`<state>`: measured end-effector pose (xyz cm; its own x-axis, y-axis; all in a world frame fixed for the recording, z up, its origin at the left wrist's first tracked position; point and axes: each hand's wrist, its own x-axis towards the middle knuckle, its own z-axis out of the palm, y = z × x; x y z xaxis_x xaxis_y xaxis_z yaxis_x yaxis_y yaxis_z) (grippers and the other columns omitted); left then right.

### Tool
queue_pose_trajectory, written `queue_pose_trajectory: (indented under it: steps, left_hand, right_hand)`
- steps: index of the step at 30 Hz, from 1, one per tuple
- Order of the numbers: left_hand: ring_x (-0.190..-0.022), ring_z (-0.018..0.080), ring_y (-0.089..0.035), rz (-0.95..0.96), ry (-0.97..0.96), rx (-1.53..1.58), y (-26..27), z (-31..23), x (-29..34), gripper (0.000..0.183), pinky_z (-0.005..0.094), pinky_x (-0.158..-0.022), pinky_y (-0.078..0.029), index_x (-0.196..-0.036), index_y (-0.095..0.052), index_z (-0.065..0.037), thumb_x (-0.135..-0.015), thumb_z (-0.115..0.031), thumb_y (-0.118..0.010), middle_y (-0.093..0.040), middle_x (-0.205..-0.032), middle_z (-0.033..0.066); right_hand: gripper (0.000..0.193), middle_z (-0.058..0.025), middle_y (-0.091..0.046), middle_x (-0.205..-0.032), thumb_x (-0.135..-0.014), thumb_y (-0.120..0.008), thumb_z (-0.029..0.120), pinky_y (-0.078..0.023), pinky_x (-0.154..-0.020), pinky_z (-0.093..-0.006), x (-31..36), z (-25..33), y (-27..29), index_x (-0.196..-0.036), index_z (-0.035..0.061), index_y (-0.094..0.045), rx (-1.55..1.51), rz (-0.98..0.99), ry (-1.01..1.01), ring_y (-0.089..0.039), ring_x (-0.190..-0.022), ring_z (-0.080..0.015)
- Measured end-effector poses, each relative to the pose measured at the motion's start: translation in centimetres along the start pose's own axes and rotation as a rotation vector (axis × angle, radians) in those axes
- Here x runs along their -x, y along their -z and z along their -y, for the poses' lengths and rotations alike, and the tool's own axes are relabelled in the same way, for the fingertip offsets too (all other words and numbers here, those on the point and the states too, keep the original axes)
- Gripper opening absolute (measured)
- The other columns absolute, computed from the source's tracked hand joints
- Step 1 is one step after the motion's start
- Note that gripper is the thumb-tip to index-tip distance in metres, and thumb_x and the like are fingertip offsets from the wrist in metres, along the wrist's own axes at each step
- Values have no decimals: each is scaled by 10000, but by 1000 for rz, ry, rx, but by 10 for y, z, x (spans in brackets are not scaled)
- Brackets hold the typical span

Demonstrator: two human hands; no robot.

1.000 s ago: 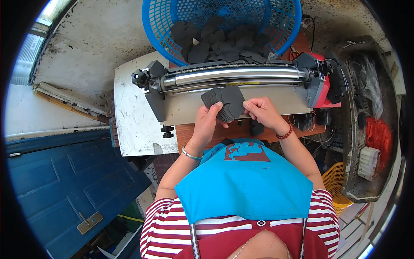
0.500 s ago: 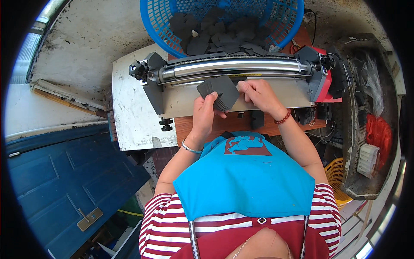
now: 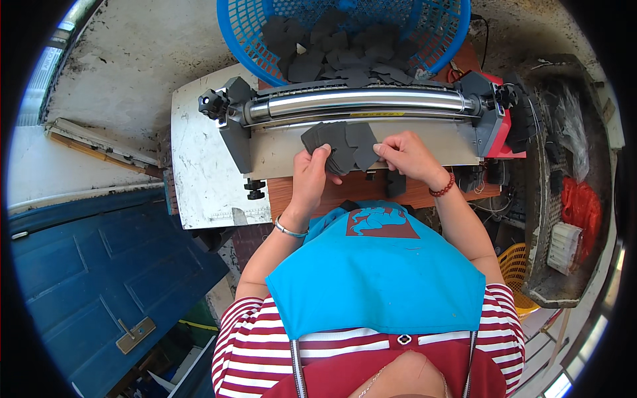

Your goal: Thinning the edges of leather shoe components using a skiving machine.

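Observation:
A fanned stack of dark grey flat pieces (image 3: 330,149) is gripped by my left hand (image 3: 313,172), its thumb on top and fingers beneath. My right hand (image 3: 403,154) pinches the edge of a single dark grey piece (image 3: 361,142), which still overlaps the right side of the stack. Both hands are over the pale metal feed plate (image 3: 275,149) of a roller machine, near its front edge. Just beyond them lies the shiny steel roller (image 3: 365,101). What material the pieces are made of I cannot tell.
A blue plastic basket (image 3: 229,36) behind the machine holds a heap of similar dark grey pieces (image 3: 338,56). Black knobs (image 3: 212,103) stick out at the machine's ends. At right are a long trough (image 3: 541,265) with a red plastic bag (image 3: 582,215) and a yellow basket (image 3: 514,268).
My right hand, earlier beyond the stack's right edge with fingertips pinched, now grips one piece, which has slid out rightward from the stack. The left hand keeps the rest.

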<state>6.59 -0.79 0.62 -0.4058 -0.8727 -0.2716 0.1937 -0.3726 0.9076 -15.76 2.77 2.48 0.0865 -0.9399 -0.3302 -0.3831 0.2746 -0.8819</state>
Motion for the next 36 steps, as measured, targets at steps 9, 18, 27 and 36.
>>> queue_pose_trajectory:
  steps: [9,18,27,36]
  left_hand:
    - [-624,127,-626,19,15,4,-7,-2,-1,299,224,-462,-477,-933,-629,9,-970,-224,-444,-658,-756,75]
    - [-630,135,-630,18,44,44,-5,-3,0,304,232,-461,-486,-969,-624,17,-968,-233,-450,-665,-787,82]
    - [-687,136,-640,49,79,64,-13,-1,3,313,242,-491,-501,-998,-623,22,-969,-234,-445,-671,-837,86]
    - [-676,147,-644,82,82,44,-8,5,2,323,244,-484,-501,-1017,-615,19,-981,-236,-420,-673,-830,96]
  right_hand:
    - [396,13,-551,-534,-951,-562,316,-371,-432,-225,-17,5,-7,-719,4,-637,69,-113,62,-479,-454,-53]
    - [375,-17,-592,-569,-942,-584,313,-413,-482,-252,1,4,-8,-731,10,-652,-95,2,-8,-515,-494,-74]
    - [334,21,-565,-584,-965,-567,300,-339,-407,-192,7,-6,-16,-758,48,-637,-187,42,8,-445,-446,-26]
    - [359,30,-542,-567,-975,-540,315,-338,-408,-197,11,-9,-9,-732,61,-614,-105,36,19,-446,-439,-28]
